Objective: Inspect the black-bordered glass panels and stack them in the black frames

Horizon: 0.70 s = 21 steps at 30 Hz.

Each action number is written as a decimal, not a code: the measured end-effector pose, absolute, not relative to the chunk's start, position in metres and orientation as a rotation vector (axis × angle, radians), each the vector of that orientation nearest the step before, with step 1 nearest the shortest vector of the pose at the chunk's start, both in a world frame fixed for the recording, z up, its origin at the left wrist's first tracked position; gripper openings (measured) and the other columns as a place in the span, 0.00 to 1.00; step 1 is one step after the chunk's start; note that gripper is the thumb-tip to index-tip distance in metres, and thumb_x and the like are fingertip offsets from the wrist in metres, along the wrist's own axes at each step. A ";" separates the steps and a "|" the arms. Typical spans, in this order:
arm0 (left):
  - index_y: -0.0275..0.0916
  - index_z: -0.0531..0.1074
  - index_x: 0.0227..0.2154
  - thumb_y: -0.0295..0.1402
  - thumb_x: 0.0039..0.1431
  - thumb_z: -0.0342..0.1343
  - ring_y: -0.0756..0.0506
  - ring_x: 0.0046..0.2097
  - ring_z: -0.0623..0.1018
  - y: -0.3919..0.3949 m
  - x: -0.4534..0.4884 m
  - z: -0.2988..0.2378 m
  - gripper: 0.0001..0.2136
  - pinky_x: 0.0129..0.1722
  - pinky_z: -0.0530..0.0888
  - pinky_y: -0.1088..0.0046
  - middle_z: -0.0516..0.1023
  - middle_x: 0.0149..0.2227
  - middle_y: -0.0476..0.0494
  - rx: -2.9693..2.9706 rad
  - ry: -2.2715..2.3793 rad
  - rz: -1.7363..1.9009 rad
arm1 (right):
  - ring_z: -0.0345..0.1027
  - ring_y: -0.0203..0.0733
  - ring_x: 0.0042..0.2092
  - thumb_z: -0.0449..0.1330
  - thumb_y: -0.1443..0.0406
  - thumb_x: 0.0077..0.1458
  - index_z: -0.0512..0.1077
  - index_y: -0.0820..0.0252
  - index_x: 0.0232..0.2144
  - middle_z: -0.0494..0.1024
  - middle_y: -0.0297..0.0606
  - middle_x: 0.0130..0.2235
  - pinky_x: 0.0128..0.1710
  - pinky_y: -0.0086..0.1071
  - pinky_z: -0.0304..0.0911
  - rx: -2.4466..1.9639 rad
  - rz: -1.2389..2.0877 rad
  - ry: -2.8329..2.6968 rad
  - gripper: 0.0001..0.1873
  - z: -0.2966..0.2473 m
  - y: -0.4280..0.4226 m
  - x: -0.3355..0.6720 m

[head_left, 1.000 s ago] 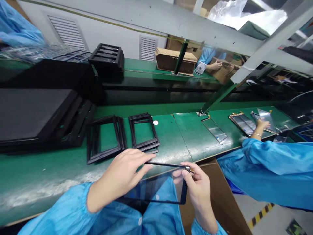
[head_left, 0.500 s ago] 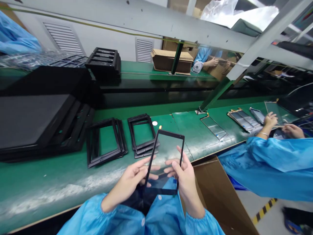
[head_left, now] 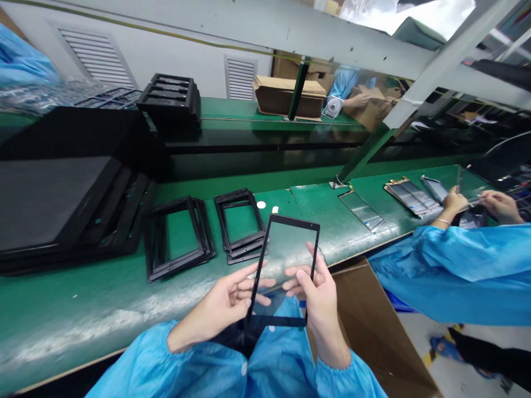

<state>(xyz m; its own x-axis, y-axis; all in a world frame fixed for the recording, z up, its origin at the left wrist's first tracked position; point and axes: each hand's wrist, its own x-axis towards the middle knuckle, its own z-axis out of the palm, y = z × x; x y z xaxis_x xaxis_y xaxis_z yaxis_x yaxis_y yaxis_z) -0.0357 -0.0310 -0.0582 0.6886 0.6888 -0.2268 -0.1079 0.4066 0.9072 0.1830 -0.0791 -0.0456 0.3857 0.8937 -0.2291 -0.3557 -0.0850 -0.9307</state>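
I hold a clear glass panel with a black border (head_left: 290, 251) upright over the front edge of the green bench (head_left: 103, 315). My left hand (head_left: 226, 304) grips its lower left edge, fingers reaching behind the glass. My right hand (head_left: 317, 296) grips its lower right edge, thumb on the front. Both hands are closed on the panel. Just beyond it lie two stacks of black plastic frames, a smaller stack (head_left: 239, 229) and a larger stack (head_left: 176, 237) to its left.
A large black tray stack (head_left: 53, 204) fills the left. More black trays (head_left: 170, 99) and cardboard (head_left: 286, 97) sit on the far shelf. A co-worker in a blue sleeve (head_left: 456, 271) handles glass panels (head_left: 409, 196) at right. An open cardboard box (head_left: 373, 326) stands below my right hand.
The panel went from lying flat and edge-on between my hands to standing upright facing me, then rose slightly. The co-worker's hands lifted a panel at right.
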 end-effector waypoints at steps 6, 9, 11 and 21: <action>0.55 0.54 0.76 0.39 0.66 0.68 0.32 0.57 0.85 -0.034 -0.040 -0.063 0.41 0.53 0.78 0.63 0.72 0.69 0.25 0.926 0.491 0.514 | 0.81 0.41 0.25 0.76 0.56 0.54 0.54 0.63 0.74 0.88 0.37 0.34 0.22 0.28 0.76 -1.213 1.139 -0.536 0.54 -0.051 -0.076 0.181; 0.53 0.54 0.76 0.37 0.66 0.68 0.32 0.57 0.85 -0.035 -0.039 -0.062 0.41 0.50 0.79 0.66 0.72 0.69 0.23 0.938 0.524 0.520 | 0.81 0.41 0.25 0.76 0.56 0.53 0.55 0.64 0.74 0.88 0.37 0.34 0.23 0.28 0.77 -1.197 1.158 -0.519 0.55 -0.056 -0.076 0.181; 0.52 0.53 0.76 0.35 0.66 0.68 0.32 0.56 0.85 -0.035 -0.038 -0.061 0.42 0.48 0.79 0.68 0.72 0.69 0.22 0.955 0.553 0.515 | 0.82 0.41 0.25 0.76 0.56 0.53 0.54 0.63 0.74 0.88 0.37 0.34 0.23 0.28 0.77 -1.189 1.169 -0.513 0.55 -0.059 -0.076 0.181; 0.48 0.60 0.74 0.26 0.62 0.66 0.35 0.53 0.86 -0.033 -0.030 -0.057 0.39 0.49 0.81 0.63 0.76 0.65 0.26 1.040 0.638 0.618 | 0.81 0.40 0.24 0.78 0.56 0.52 0.58 0.58 0.73 0.87 0.36 0.33 0.21 0.26 0.75 -1.163 1.237 -0.495 0.54 -0.064 -0.077 0.179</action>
